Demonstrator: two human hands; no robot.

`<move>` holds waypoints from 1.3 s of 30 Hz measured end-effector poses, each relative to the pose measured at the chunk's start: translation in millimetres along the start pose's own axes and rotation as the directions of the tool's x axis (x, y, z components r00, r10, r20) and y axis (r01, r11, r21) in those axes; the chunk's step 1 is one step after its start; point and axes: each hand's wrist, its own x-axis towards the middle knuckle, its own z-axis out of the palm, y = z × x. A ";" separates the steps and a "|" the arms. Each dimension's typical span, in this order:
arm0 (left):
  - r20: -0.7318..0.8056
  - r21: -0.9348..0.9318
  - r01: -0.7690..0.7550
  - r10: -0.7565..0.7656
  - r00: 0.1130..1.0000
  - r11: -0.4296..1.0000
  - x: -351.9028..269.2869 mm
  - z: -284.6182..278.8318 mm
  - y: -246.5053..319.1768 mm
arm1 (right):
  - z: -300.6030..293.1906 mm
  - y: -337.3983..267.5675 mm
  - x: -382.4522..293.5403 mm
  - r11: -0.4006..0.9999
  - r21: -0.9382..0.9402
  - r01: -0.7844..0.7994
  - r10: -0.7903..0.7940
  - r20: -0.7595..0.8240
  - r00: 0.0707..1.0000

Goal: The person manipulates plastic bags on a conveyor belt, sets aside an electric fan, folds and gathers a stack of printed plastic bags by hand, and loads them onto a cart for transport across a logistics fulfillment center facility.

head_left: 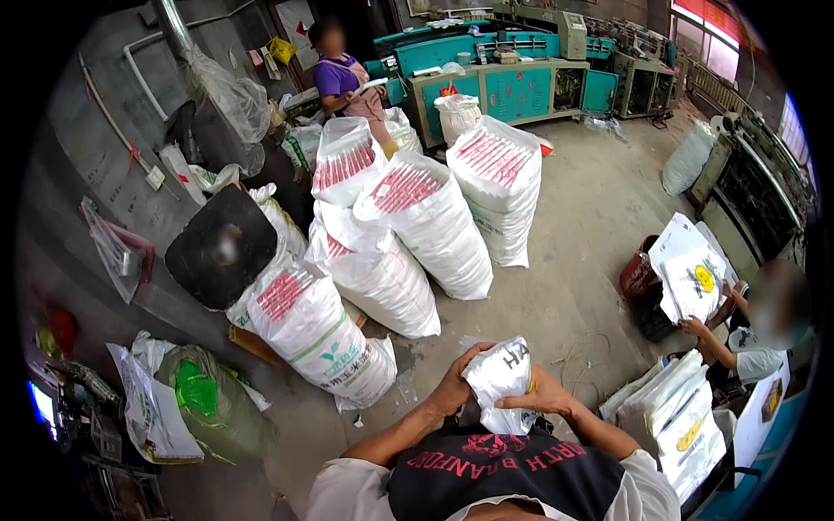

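Observation:
A bundle of white plastic bags [498, 378], folded and bearing dark print, is held close in front of my chest. My left hand [458, 384] grips its left side, the fingers curled over the upper edge. On the other side my right hand [539, 391] holds the bundle's lower right part, thumb across its front. Just beyond stand several tall white woven sacks [417, 260], open at the top. Rows of folded clear and red plastic packaging [404, 185] show in their mouths.
A person in a pink apron [352, 78] stands behind the sacks. At right a co-worker [749, 332] holds white printed bags [694, 277], near a bag stack [681, 423]. Teal machines [515, 91] line the back. A black-topped stool [221, 247] and a green sack [215, 397] are left.

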 end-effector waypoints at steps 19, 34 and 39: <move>-0.122 0.313 -0.093 0.137 0.983 0.945 144.3 26.4 6.0 | -155.6 13.6 72.8 0.996 0.071 0.052 -0.061 0.125 0.990; -0.059 0.312 0.035 -0.017 0.998 0.949 222.9 71.2 -9.2 | -224.5 39.0 46.6 0.980 0.189 0.066 -0.062 -0.031 0.998; -0.020 0.241 0.066 -0.063 0.998 0.968 238.2 72.2 -16.0 | -237.2 42.8 44.2 0.991 0.117 0.059 -0.049 -0.088 0.995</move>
